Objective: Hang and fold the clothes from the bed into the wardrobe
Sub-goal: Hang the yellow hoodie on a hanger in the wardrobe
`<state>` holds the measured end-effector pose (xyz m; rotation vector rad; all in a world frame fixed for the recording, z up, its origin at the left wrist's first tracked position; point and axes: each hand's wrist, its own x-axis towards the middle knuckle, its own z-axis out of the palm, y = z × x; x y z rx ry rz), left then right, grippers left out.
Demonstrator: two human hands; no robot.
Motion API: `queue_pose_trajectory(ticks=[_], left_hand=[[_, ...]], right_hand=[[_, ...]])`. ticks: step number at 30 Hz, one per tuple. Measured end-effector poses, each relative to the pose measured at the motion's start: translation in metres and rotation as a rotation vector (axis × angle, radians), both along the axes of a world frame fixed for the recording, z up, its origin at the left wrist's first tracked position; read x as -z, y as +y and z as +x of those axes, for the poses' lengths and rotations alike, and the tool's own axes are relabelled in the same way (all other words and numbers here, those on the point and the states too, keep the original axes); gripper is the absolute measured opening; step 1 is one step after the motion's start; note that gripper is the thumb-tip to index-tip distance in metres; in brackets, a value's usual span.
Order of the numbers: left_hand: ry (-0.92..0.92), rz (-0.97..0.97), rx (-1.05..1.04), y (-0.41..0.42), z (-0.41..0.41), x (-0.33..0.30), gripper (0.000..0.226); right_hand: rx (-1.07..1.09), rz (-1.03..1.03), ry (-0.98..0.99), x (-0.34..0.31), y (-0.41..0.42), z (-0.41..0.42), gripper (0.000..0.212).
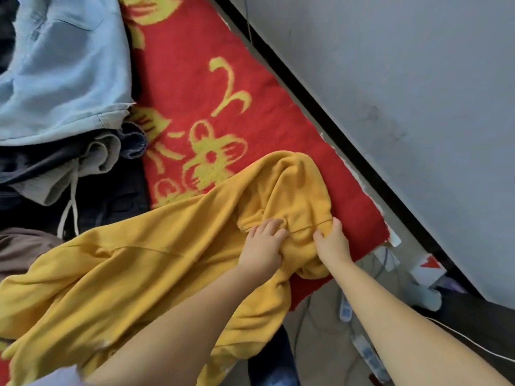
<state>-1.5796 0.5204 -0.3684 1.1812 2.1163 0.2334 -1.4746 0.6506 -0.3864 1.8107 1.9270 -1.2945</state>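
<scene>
The yellow garment (156,263) lies across the bed's near corner, on the red blanket (195,87), its bunched end near the bed edge. The left hand (264,246) and right hand (331,243) both pinch this end. Blanket beyond is bare; a clothes pile (61,107) lies left, grey wall (404,107) right

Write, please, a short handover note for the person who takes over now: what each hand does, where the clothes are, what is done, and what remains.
Left hand: grips a bunch of the yellow garment.
Right hand: pinches the same garment's edge close by.
The yellow garment lies spread on the red blanket, unfolded, partly hanging over the bed edge.
The light blue garment and the dark clothes are piled at the left.
Done: nothing folded or hung that this view shows.
Left: fold the yellow one, then the pile. The wardrobe is out of view.
</scene>
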Motion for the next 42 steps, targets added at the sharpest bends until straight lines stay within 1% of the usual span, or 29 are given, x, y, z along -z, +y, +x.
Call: queue_pose_trajectory(ticks=[2, 4, 7, 11, 14, 18, 20, 23, 24, 25, 27, 30, 31, 33, 34, 36, 37, 38, 39, 40, 41, 42], left_hand=[[-0.075, 0.029, -0.071, -0.010, -0.010, -0.013, 0.052], [-0.162, 0.043, -0.151, -0.024, -0.021, -0.032, 0.053], [-0.226, 0.105, -0.318, -0.050, -0.038, -0.071, 0.054], [-0.206, 0.204, -0.545, -0.101, -0.059, -0.136, 0.051], [-0.172, 0.323, -0.681, -0.155, -0.068, -0.191, 0.047], [-0.134, 0.540, -0.840, -0.247, -0.074, -0.269, 0.042], [-0.156, 0.658, -0.948, -0.298, -0.074, -0.307, 0.042], [-0.268, 0.868, -1.132, -0.370, -0.068, -0.362, 0.040], [-0.308, 0.948, -1.180, -0.391, -0.065, -0.378, 0.038], [-0.354, 1.021, -1.213, -0.411, -0.061, -0.393, 0.034], [-0.439, 1.141, -1.219, -0.446, -0.049, -0.420, 0.027], [-0.552, 1.278, -1.188, -0.487, -0.026, -0.454, 0.025], [-0.581, 1.319, -1.182, -0.499, -0.016, -0.466, 0.024], [-0.630, 1.387, -1.201, -0.523, 0.005, -0.490, 0.025], [-0.646, 1.411, -1.227, -0.536, 0.016, -0.501, 0.027], [-0.643, 1.462, -1.321, -0.560, 0.038, -0.518, 0.031], [-0.629, 1.500, -1.375, -0.571, 0.047, -0.525, 0.031], [-0.605, 1.553, -1.430, -0.582, 0.058, -0.532, 0.030], [-0.564, 1.611, -1.505, -0.593, 0.069, -0.539, 0.029], [-0.510, 1.664, -1.575, -0.602, 0.080, -0.546, 0.030], [-0.483, 1.713, -1.615, -0.611, 0.091, -0.553, 0.033], [-0.501, 1.776, -1.634, -0.620, 0.104, -0.559, 0.038]], right_hand=[[0.042, -0.070, 0.031, -0.009, -0.006, -0.005, 0.035], [0.059, -0.091, 0.084, -0.029, -0.014, -0.011, 0.025], [0.016, -0.086, 0.191, -0.073, -0.029, -0.026, 0.027], [-0.104, -0.044, 0.356, -0.147, -0.064, -0.056, 0.035], [-0.197, -0.019, 0.465, -0.206, -0.108, -0.074, 0.043], [-0.323, -0.021, 0.695, -0.294, -0.180, -0.093, 0.039], [-0.430, -0.044, 0.804, -0.340, -0.219, -0.099, 0.034], [-0.665, -0.171, 0.889, -0.398, -0.279, -0.099, 0.043], [-0.766, -0.179, 0.911, -0.415, -0.299, -0.097, 0.046], [-0.870, -0.150, 0.933, -0.430, -0.318, -0.096, 0.048], [-1.048, -0.038, 0.980, -0.456, -0.355, -0.094, 0.046], [-1.294, 0.324, 1.029, -0.486, -0.405, -0.095, 0.044], [-1.333, 0.411, 1.069, -0.495, -0.420, -0.095, 0.043], [-1.361, 0.464, 1.200, -0.512, -0.449, -0.093, 0.045], [-1.368, 0.481, 1.271, -0.518, -0.462, -0.092, 0.050], [-1.396, 0.526, 1.347, -0.528, -0.484, -0.091, 0.069], [-1.425, 0.488, 1.353, -0.531, -0.493, -0.089, 0.080], [-1.477, 0.365, 1.313, -0.535, -0.502, -0.086, 0.086], [-1.541, 0.150, 1.233, -0.538, -0.511, -0.081, 0.085], [-1.607, -0.108, 1.131, -0.538, -0.521, -0.076, 0.073], [-1.682, -0.318, 1.016, -0.537, -0.532, -0.071, 0.055], [-1.745, -0.422, 0.937, -0.533, -0.546, -0.066, 0.037]])
